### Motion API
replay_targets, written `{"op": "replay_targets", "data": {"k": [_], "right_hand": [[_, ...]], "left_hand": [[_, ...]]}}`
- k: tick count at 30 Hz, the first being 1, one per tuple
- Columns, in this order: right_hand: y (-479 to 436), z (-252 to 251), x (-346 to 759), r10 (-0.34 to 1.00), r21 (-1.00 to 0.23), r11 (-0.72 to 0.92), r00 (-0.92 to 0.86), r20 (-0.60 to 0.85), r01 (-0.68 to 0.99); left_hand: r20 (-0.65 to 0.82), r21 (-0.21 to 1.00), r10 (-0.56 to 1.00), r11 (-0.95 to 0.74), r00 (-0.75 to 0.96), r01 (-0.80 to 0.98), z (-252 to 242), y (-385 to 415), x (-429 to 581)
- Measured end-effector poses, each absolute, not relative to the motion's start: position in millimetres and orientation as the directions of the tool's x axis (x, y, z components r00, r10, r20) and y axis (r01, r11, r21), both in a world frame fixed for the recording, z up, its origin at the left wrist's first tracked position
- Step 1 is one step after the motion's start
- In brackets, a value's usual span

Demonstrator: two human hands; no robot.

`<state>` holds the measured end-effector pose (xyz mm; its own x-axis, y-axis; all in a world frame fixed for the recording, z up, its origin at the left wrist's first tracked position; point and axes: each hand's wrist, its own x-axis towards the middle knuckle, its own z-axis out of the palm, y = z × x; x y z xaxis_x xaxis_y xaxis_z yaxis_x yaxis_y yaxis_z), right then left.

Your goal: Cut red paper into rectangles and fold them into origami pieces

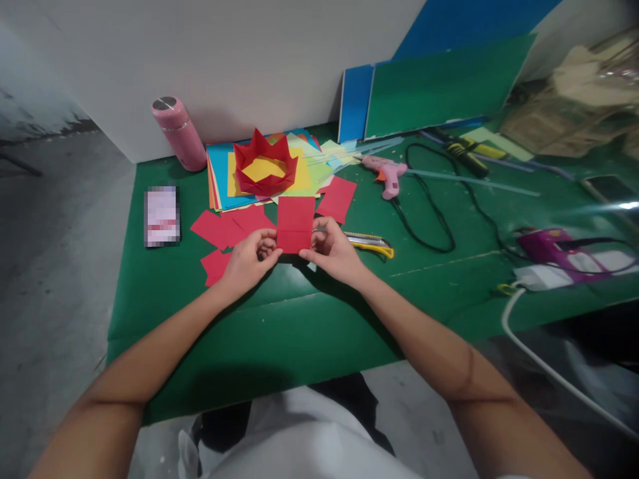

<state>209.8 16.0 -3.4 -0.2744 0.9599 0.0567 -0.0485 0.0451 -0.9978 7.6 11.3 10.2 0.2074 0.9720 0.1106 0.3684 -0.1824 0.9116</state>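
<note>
Between my two hands, a piece of red paper [296, 216] with a crease across it is held up above the green table. My left hand [253, 257] pinches its lower left corner, while my right hand [335, 251] pinches the lower right. More red paper pieces [249, 223] lie flat to the left, and another red square [339, 199] rests behind my right hand. Beyond the held sheet stands a ring of folded red paper [264, 166] with pointed tips, on a stack of coloured paper [219, 179]. A yellow utility knife [372, 244] lies beside my right hand.
A pink bottle [180, 135] and a blurred-out rectangular item [162, 216] stand and lie at left. To the right are a pink glue gun [387, 171] with a black cord, clear glue sticks, yellow-handled pliers [468, 156] and a purple power strip [554, 253]. Boards [444, 86] lean behind.
</note>
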Motion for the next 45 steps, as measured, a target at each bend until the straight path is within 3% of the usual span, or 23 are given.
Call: {"op": "replay_targets", "data": {"k": [9,14,16,19,23,30,38,45], "right_hand": [[16.6,-4.7,208.0,0.965,-0.999,0.024,-0.26,0.031,-0.029],[16.8,-7.1,213.2,0.965,-0.974,0.146,-0.243,0.101,0.173],[17.2,-3.1,219.5,0.951,-0.896,0.279,-0.227,0.208,0.346],[20.1,6.2,234.6,0.899,-0.644,0.432,-0.244,0.364,0.631],[26.6,11.1,256.1,0.867,-0.41,0.483,-0.354,0.352,0.774],[29.0,5.7,265.7,0.888,-0.351,0.456,-0.391,0.242,0.818],[27.0,5.5,267.2,0.866,-0.367,0.482,-0.369,0.337,0.795],[32.4,-8.3,269.6,0.85,-0.354,0.514,-0.409,0.333,0.781]], "left_hand": [[0.095,0.911,0.962,-0.188,0.255,0.368,13.6,10.7,5.1],[0.224,0.692,0.853,-0.48,0.471,0.54,13.3,6.3,2.9],[0.251,0.597,0.814,-0.557,0.524,0.578,9.4,6.5,1.1],[0.255,0.475,0.793,-0.601,0.554,0.642,3.1,7.8,-1.4],[0.285,0.354,0.787,-0.617,0.548,0.703,-0.2,10.3,-2.5],[0.342,0.457,0.786,-0.618,0.516,0.639,-5.7,17.0,-0.5],[0.273,0.47,0.805,-0.589,0.526,0.658,-1.1,18.2,2.7],[0.322,0.465,0.795,-0.606,0.514,0.646,-0.4,15.2,5.5]]}}
